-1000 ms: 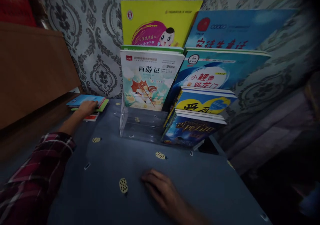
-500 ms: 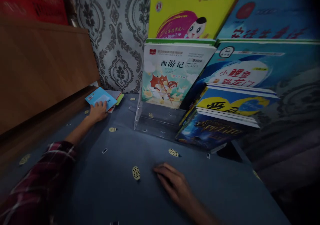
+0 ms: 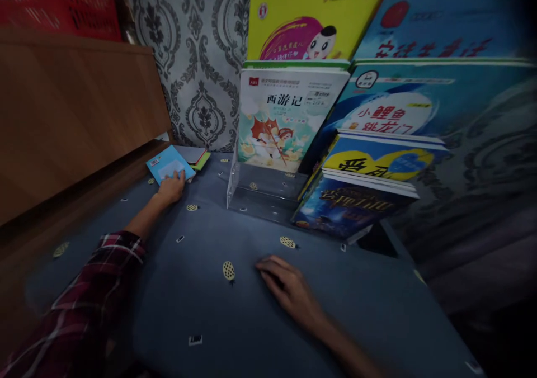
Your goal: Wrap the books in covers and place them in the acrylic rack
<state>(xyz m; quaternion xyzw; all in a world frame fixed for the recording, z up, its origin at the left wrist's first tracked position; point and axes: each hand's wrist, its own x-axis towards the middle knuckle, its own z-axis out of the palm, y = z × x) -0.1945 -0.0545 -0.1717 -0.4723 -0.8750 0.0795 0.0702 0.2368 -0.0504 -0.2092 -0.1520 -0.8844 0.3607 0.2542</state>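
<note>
At the far left of the table, my left hand reaches onto a thin light-blue book. Its fingers lie over the near part of the cover, gripping that edge; the underside of the grip is hidden. Under and beside it are a grey-covered book and a green-edged one. My right hand rests on the tabletop at centre right, loosely bent, thumb and forefinger apart, with nothing seen in it. Beyond it stands a clear acrylic book rack.
The rack carries a white picture book, a yellow book and several blue ones, including a dark-blue book at its front. A wooden cabinet borders the left side. Patterned cloth hangs behind the dark table covering.
The light-blue book has shifted slightly leftward and nearer over the other books under my left hand, baring more of the grey cover. My right hand stays on the table. The view has shifted slightly.
</note>
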